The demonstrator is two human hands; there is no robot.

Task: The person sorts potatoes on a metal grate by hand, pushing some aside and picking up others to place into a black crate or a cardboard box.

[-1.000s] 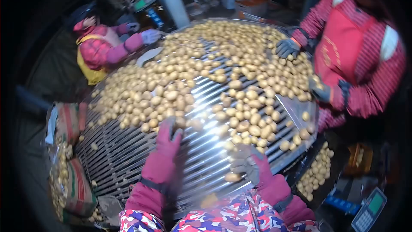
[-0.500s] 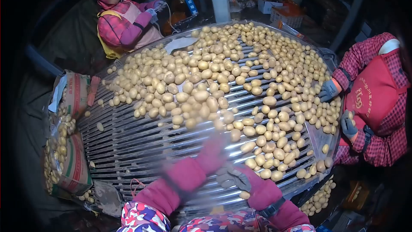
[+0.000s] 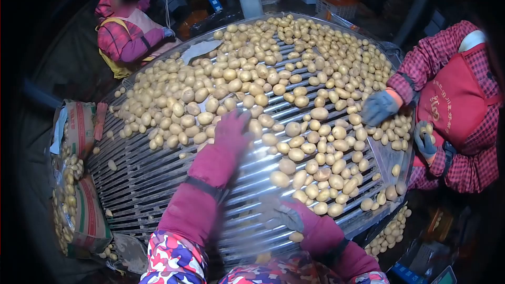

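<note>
Many yellow potatoes (image 3: 179,94) lie on a slatted metal table (image 3: 158,179). My left hand (image 3: 233,129), in a purple-red covering, reaches out to the near edge of the main pile, its fingers over the potatoes and somewhat blurred. Close to my body, my right hand (image 3: 279,214), in a grey glove, is over the bare slats and smeared by motion. A single potato (image 3: 296,237) lies by the right wrist.
At the right a co-worker in a red apron (image 3: 452,102) has one gloved hand on potatoes and another holding some. Another person (image 3: 129,31) stands at the far left. Potato-filled bags (image 3: 87,205) stand at the left edge. A crate (image 3: 336,5) lies behind.
My left arm has stretched forward to the pile. My right hand remains low near my body. The co-worker's upper hand has moved left over the potatoes. The view has shifted slightly.
</note>
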